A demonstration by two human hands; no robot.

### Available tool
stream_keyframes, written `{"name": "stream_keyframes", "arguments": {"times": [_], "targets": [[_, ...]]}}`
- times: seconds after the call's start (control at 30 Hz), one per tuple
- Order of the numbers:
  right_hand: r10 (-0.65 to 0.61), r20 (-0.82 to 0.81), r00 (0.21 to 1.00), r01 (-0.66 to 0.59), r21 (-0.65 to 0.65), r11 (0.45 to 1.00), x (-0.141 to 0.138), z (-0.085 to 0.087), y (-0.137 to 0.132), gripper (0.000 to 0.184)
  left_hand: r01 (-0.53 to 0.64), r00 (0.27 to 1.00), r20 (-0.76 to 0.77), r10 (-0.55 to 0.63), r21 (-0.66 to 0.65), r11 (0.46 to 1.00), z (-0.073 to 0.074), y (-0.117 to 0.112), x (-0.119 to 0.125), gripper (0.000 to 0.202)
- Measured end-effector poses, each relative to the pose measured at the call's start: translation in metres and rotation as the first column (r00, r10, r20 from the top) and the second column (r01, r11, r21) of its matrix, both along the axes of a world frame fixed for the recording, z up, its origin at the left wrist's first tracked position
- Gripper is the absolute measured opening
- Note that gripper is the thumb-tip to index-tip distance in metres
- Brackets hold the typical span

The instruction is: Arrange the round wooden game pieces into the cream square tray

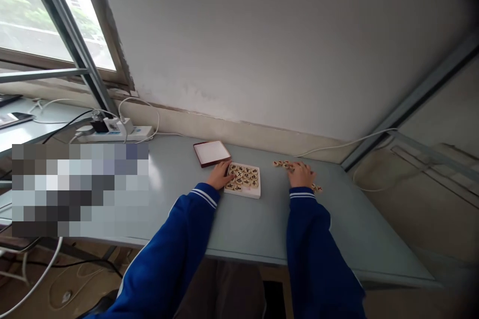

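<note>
A shallow white box lies on the desk, holding rows of round wooden Chinese chess pieces marked with dark characters. My left hand grips the box at its left side, the thumb over the rim by the pieces and the other fingers along the outside. To the right, my right hand is curled down over a group of loose chess pieces. Some of these show beyond the fingers, and two chess pieces show at the hand's right. What lies under the palm is hidden.
Behind the box sits a dark red lid, white inside. A power strip with plugged-in chargers and cables stands at the back left of the grey desk. Metal frame posts rise at both sides. A blurred patch covers the left.
</note>
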State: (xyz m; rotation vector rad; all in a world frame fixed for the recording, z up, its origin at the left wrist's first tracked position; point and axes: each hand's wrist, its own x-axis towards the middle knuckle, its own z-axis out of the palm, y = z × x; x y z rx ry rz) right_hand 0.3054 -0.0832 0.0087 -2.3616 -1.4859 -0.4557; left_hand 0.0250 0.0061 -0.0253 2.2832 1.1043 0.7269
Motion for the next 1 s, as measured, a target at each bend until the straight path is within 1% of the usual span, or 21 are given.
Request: {"name": "stream_keyframes", "arguments": {"times": [0.1,0.2,0.3,0.37,0.43,0.47,0.5,0.53,0.57,0.6,0.63,0.67,0.7,0.77,0.87,0.97,1.0], "targets": [[0.024,-0.007,1.0,-0.024,-0.01,1.0,-0.005,-0.002,0.018,0.027,-0.002,1.0,0.029,0.003,-0.007,1.0,0.0,0.0,0.0,0.061],[0.026,-0.039,0.999,-0.027,-0.032,0.999,-0.009,-0.008,0.025,0.027,-0.011,1.0,0.027,0.012,-0.018,1.0,0.001,-0.002,-0.001,0.059],[0.016,-0.081,0.997,-0.02,-0.044,0.999,-0.008,-0.011,0.024,0.031,-0.007,1.0,-0.001,0.007,-0.022,1.0,0.003,-0.003,-0.001,0.06],[0.031,-0.121,0.992,-0.039,-0.065,0.997,-0.007,-0.008,0.02,0.029,-0.01,1.0,-0.013,0.009,-0.021,1.0,0.004,-0.003,0.0,0.061],[0.071,-0.167,0.983,-0.088,-0.094,0.992,-0.011,-0.003,0.013,0.024,-0.01,1.0,-0.016,0.009,-0.02,1.0,0.004,-0.002,0.0,0.061],[0.121,-0.202,0.972,-0.143,-0.101,0.984,-0.017,0.001,0.009,0.024,-0.006,1.0,-0.015,0.006,-0.019,1.0,0.004,-0.002,0.0,0.061],[0.207,-0.259,0.944,-0.236,-0.088,0.968,-0.025,0.004,0.005,0.025,-0.002,1.0,-0.016,0.002,-0.02,1.0,0.004,-0.002,0.0,0.061],[0.321,-0.333,0.886,-0.357,-0.052,0.932,-0.035,0.007,0.001,0.028,-0.001,1.0,-0.016,0.001,-0.021,1.0,0.004,-0.002,0.0,0.061],[0.444,-0.411,0.796,-0.486,0.004,0.874,-0.046,0.009,-0.003,0.031,0.0,1.0,-0.018,0.0,-0.022,1.0,0.004,-0.002,0.001,0.061],[0.553,-0.479,0.682,-0.597,0.071,0.799,-0.058,0.011,-0.007,0.033,0.0,1.0,-0.019,0.0,-0.021,1.0,0.003,-0.002,0.001,0.061],[0.632,-0.526,0.569,-0.678,0.135,0.723,-0.07,0.012,-0.01,0.033,-0.001,1.0,-0.022,0.001,-0.019,1.0,0.003,-0.002,0.001,0.061],[0.677,-0.552,0.486,-0.725,0.177,0.665,-0.08,0.012,-0.013,0.032,-0.003,1.0,-0.024,0.003,-0.014,1.0,0.003,-0.002,0.001,0.061],[0.692,-0.563,0.451,-0.747,0.187,0.638,-0.088,0.011,-0.015,0.029,-0.006,1.0,-0.027,0.006,-0.01,1.0,0.003,-0.002,0.001,0.061],[0.692,-0.578,0.432,-0.76,0.18,0.624,-0.097,0.008,-0.017,0.024,-0.009,0.999,-0.035,0.009,-0.005,1.0,0.004,-0.003,0.001,0.062],[0.688,-0.593,0.419,-0.766,0.175,0.618,-0.097,0.003,-0.017,0.019,-0.002,0.999,-0.041,0.002,0.003,1.0,0.004,-0.003,0.001,0.062],[0.701,-0.555,0.448,-0.763,0.171,0.623,-0.096,0.001,-0.018,0.01,0.003,0.999,-0.034,-0.003,0.009,1.0,0.003,-0.002,0.0,0.062],[0.706,-0.537,0.461,-0.762,0.167,0.625,-0.097,0.0,-0.019,0.01,0.003,1.0,-0.03,-0.003,0.009,1.0,0.002,-0.002,0.0,0.062]]}}
